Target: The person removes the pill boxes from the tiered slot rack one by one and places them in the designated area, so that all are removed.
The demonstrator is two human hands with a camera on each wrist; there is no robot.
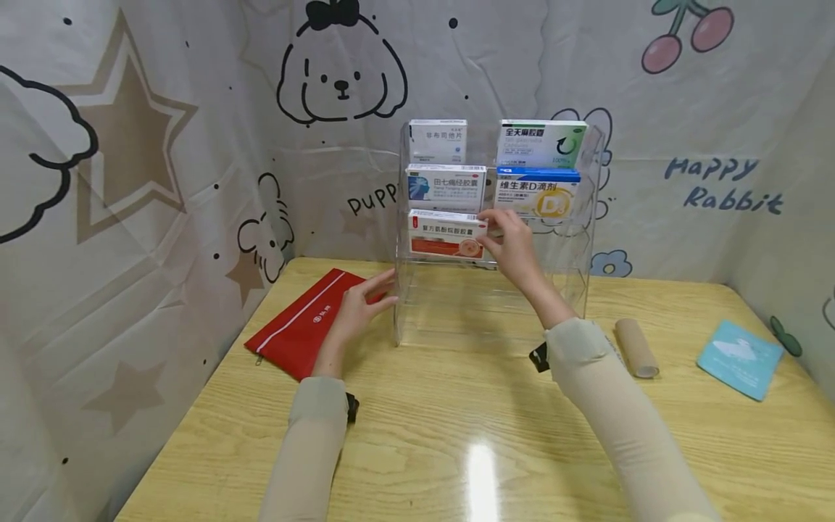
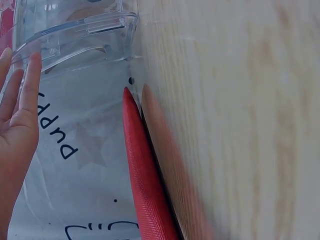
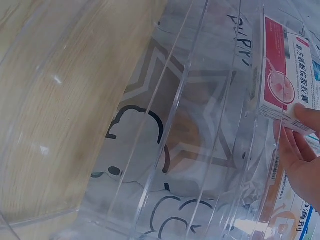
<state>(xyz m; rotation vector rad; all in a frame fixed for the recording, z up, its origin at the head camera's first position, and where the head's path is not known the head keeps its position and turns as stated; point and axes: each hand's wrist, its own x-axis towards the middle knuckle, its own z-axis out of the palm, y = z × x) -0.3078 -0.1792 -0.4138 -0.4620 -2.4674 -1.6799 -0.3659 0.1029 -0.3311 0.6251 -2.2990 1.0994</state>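
A clear acrylic display rack [image 1: 398,315] stands on the table with tiers of medicine boxes. My right hand [image 1: 515,250] pinches the right end of a white and red medicine box [image 1: 438,245] on the third tier; in the right wrist view, the thumb lies on the front of that medicine box [image 3: 282,75] and the fingers reach behind it. Beside the rack's left side panel is my left hand [image 1: 355,308], its fingers extended towards the panel. The left wrist view shows those fingertips [image 2: 35,62] at the clear plastic; whether they touch is unclear.
Above sit a white box [image 1: 438,143], a blue-white box [image 1: 450,190], a green-white box [image 1: 540,145] and a vitamin D box [image 1: 538,196]. A red zip pouch [image 1: 293,333] lies left. Rightward are a cardboard tube [image 1: 635,346] and a teal packet [image 1: 740,359]. Printed cloth hangs behind.
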